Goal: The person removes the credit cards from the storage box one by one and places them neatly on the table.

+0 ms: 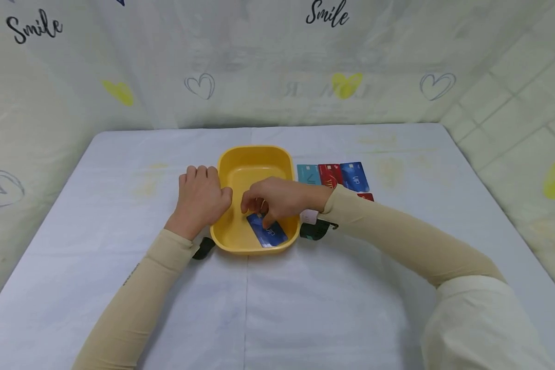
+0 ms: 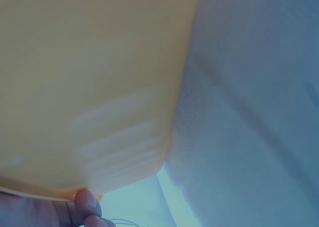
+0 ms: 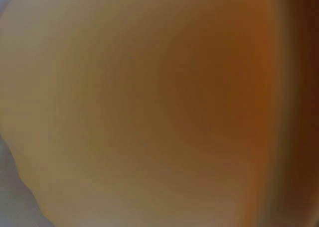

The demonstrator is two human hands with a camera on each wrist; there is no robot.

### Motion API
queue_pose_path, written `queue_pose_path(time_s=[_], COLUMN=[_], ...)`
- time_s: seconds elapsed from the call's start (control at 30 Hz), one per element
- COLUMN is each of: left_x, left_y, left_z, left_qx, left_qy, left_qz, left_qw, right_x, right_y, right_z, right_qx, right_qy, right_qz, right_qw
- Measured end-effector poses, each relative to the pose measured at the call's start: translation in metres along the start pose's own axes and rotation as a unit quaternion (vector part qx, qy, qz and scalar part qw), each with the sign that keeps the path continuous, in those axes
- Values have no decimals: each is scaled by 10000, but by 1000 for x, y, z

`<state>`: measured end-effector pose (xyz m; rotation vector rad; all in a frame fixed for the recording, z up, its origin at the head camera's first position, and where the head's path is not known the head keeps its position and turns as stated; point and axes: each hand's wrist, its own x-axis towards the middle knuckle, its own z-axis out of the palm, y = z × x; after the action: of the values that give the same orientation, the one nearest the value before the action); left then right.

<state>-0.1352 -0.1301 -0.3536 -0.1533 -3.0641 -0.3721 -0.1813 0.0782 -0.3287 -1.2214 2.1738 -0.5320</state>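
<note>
My left hand (image 1: 203,198) grips the left rim of a yellow plastic basin (image 1: 250,242), its thumb over the edge; the left wrist view shows fingertips (image 2: 87,202) at the rim and the basin's outer wall. Inside the basin lies a blue VIP card (image 1: 273,235), slanted near the front right corner. My right hand (image 1: 282,198) reaches in over the right rim with bent fingers, its thumb overlapping the upper part of the card. Whether it pinches the card I cannot tell. Blurred basin wall (image 3: 124,107) fills most of the right wrist view.
Right of the basin, a teal card (image 1: 308,173), a red card (image 1: 329,173) and another blue card (image 1: 355,177) lie in a row on the white-covered table (image 1: 259,308). Another red card (image 1: 366,197) shows partly behind the right forearm. A printed curtain (image 1: 259,61) hangs behind.
</note>
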Motion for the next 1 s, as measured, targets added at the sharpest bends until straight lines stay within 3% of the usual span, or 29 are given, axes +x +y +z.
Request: queue_pose_path(time_s=[0.43,1.0], left_x=[1,0], left_y=[-1,0], left_z=[-1,0], left_qx=[-103,-55], left_qy=[25,-55], left_qz=[-7,-22], left_qw=[9999,10000], right_x=[10,13], right_y=[2,2], right_z=[-3,3], right_qx=[-377,-697], right_qy=[-474,-537], right_qz=[269,603], right_qw=[9978,9943])
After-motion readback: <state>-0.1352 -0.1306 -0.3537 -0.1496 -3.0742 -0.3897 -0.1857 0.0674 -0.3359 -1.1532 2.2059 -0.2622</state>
